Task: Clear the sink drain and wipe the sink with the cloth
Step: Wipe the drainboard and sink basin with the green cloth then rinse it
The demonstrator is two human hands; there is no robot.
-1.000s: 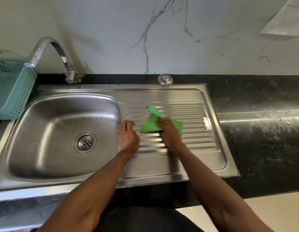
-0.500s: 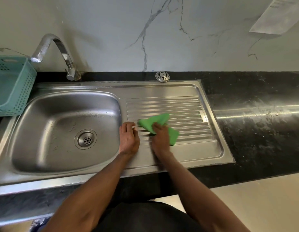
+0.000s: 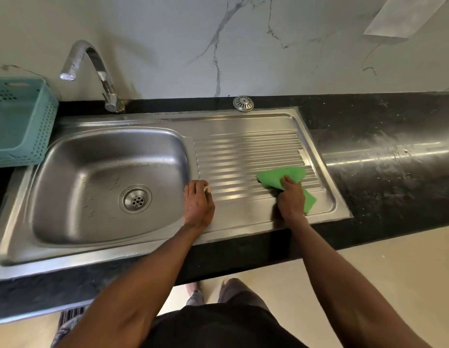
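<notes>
— What is found at the far left, well away from either hand?

— A basket (image 3: pixel 20 121) is seen there, and a tap (image 3: pixel 97 71) behind the basin (image 3: pixel 67 187). The drain (image 3: pixel 135 199) is set in the basin floor, left of the left hand (image 3: pixel 198 205), with its holes showing; nothing is seen lodged in it.

— How is the left hand placed?

— It is laid on the steel ledge between basin and draining board (image 3: pixel 243 156), fingers straight and together, nothing held. It appears to be used as a brace.

— And the cloth?

— The cloth (image 3: pixel 281 177) is found on the ribbed board, bunched under the right hand (image 3: pixel 291 200). The fingers are curled over its middle and it is pressed down. One flap is spread ahead of the grip, and a corner is left trailing to the right of the wrist.

— How can the cloth be expected to handle?

— It is judged light, thin and limp. No shape would be kept once it is lifted, so the loose flaps would drag or fold under. On wet steel it would probably slide easily, though it may catch on the ribs.

— Where is it best taken hold of?

— At the gathered middle, as it is now, with the flaps tucked in under the palm so that pressure is spread.

— Anything beyond the grip?

— A strainer cap (image 3: pixel 243 103) is seen on the black counter (image 3: pixel 381 146), behind the board.
</notes>
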